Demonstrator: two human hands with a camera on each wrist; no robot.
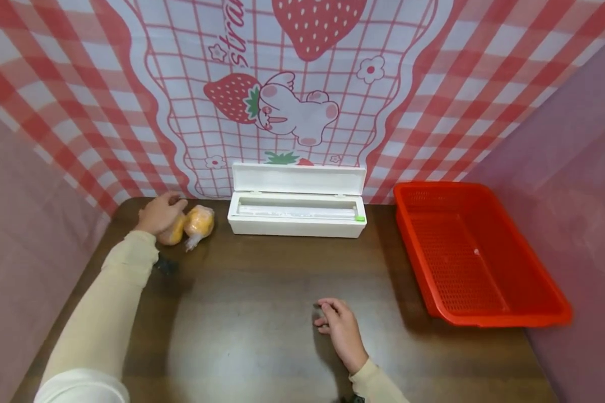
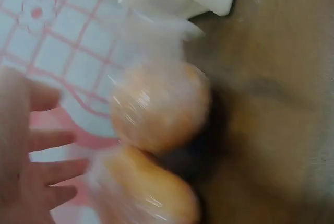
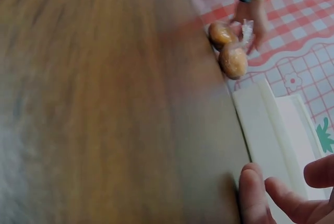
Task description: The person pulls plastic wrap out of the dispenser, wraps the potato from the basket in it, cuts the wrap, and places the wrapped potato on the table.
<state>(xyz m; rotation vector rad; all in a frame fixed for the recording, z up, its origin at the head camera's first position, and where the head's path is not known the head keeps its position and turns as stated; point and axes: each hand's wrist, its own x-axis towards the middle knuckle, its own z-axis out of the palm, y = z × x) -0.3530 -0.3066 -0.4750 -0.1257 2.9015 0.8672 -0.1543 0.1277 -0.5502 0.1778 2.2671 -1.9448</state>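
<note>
Two round orange-yellow fruits in clear plastic film sit at the back left of the table. The nearer-to-centre one (image 1: pixel 200 220) has a twisted film tail pointing toward the front. Beside it, the second wrapped fruit (image 1: pixel 171 234) is partly covered by my left hand (image 1: pixel 161 214) in the head view. In the blurred left wrist view, that hand's fingers (image 2: pixel 58 172) are spread and straight alongside the fruits, with nothing gripped. My right hand (image 1: pixel 343 334) hovers over the front middle of the table, fingers loosely bent, holding nothing.
A white cling film box (image 1: pixel 294 228) stands at the back with its lid raised, a film roll (image 1: pixel 292 211) and a green slider (image 1: pixel 360 219) inside. On the right is a red plastic basket (image 1: pixel 423 268). A strawberry-patterned cloth (image 1: pixel 181 112) hangs behind the brown table (image 1: pixel 242 313).
</note>
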